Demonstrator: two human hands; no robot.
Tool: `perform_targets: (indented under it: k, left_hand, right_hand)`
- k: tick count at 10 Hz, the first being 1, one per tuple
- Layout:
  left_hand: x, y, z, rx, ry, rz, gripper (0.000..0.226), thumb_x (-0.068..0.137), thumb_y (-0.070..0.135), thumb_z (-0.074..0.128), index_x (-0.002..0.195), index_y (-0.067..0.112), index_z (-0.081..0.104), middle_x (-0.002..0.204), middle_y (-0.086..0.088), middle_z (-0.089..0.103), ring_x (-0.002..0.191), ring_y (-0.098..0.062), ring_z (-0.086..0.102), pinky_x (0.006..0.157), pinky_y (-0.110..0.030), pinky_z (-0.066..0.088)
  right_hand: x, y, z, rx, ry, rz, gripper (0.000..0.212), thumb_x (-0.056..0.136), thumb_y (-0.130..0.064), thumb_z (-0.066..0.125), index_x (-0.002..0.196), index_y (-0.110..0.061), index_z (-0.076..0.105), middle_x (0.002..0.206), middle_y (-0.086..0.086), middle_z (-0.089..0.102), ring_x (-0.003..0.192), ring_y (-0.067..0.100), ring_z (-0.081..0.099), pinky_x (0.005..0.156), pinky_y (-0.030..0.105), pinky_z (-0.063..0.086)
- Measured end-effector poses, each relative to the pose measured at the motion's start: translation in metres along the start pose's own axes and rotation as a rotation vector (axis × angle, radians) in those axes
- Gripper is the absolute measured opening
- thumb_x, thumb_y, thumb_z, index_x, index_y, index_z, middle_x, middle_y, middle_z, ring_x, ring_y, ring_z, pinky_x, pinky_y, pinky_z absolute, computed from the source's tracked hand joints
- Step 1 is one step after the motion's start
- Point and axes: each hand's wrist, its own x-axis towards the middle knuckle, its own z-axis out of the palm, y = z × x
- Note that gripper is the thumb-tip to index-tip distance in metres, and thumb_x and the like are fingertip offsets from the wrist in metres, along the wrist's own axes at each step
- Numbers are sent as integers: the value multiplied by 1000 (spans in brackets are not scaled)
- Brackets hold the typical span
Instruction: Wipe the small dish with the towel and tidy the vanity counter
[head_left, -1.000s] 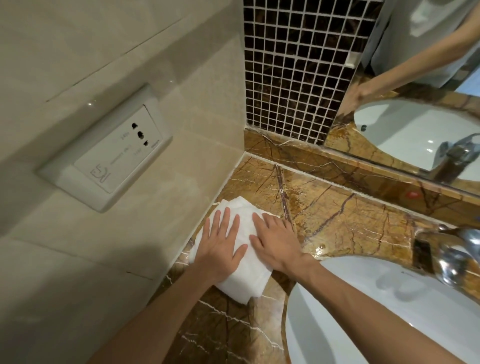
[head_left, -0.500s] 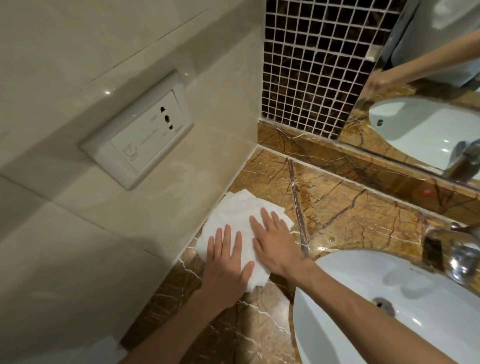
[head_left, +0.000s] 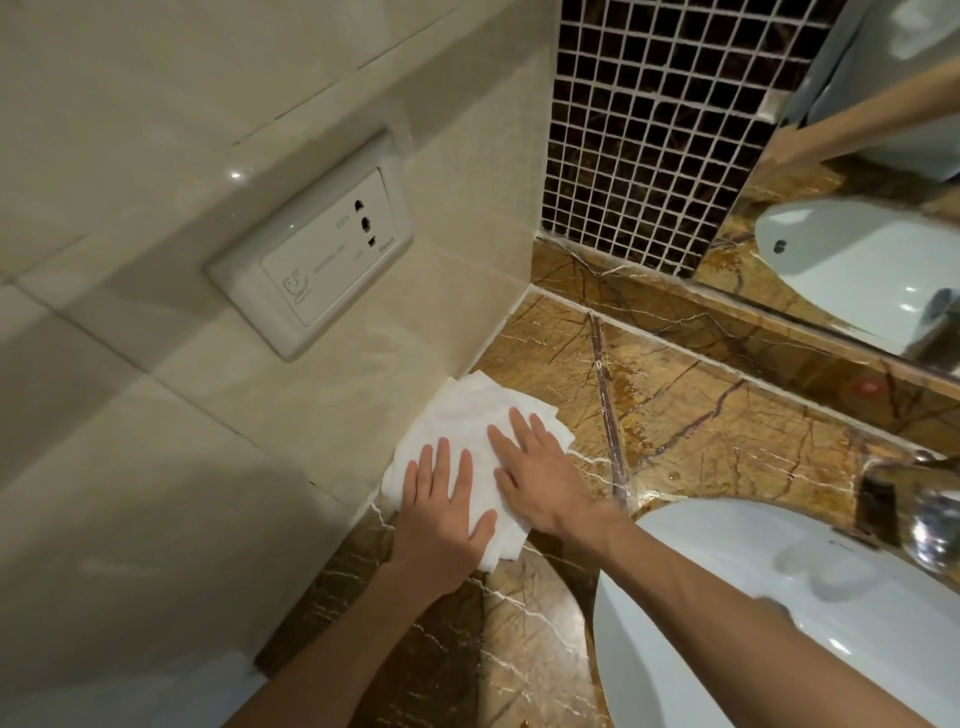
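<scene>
both hands (head_left: 488, 499) flat on towel (head_left: 470, 415), between wall (head_left: 322, 415) and sink (head_left: 779, 623).

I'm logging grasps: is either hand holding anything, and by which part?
Nothing is gripped. The left hand and right hand lie flat, fingers straight, on top of the towel, pressing it to the counter.

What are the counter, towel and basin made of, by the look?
Brown veined counter: polished marble or similar stone, judging by pale veins and glossy reflections. White folded towel: soft cloth, matte, creased. White oval basin: probably glazed ceramic, smooth with sharp highlights.
</scene>
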Motion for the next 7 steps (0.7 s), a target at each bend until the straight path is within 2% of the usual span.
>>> perform_targets:
  k: [2,3,4,5,7]
  left_hand:
    - [6,-2,-8,-18,-104,-38,65,88,46,45,134,0,50,141,-28,44,132,-47,40,106,-62,35]
    - [16,1,-19,59,-190,-122,72,90,55,33,149,13,25,157,-20,19,145,-38,17,117,-51,9]
    - [24,1,-31,-2,-236,-234,70,92,55,27,151,23,9,162,-9,4,148,-27,3,119,-44,0]
    - [24,10,-52,-17,-225,-226,69,92,54,31,150,21,16,161,-9,10,147,-26,12,120,-45,10]
    - [-10,20,-83,28,-209,-200,72,88,56,37,148,18,24,159,-10,21,144,-27,23,117,-44,21]
  right_hand:
    - [0,-3,-5,6,-17,4,57,102,-35,27,154,-22,7,162,15,-5,148,36,-6,120,46,4]
    - [-5,-6,-15,57,-5,9,53,102,-34,28,151,-18,16,161,20,2,147,39,1,119,50,8]
    - [-16,-8,-26,88,51,-4,44,99,-30,35,140,-12,35,152,26,24,142,43,21,116,50,19]
    - [-30,-7,-36,89,103,13,38,97,-27,38,131,-12,44,137,23,43,130,40,38,111,46,28]
    - [-69,-14,-45,77,194,106,46,97,-30,41,140,-14,39,142,20,45,130,37,40,109,43,33]
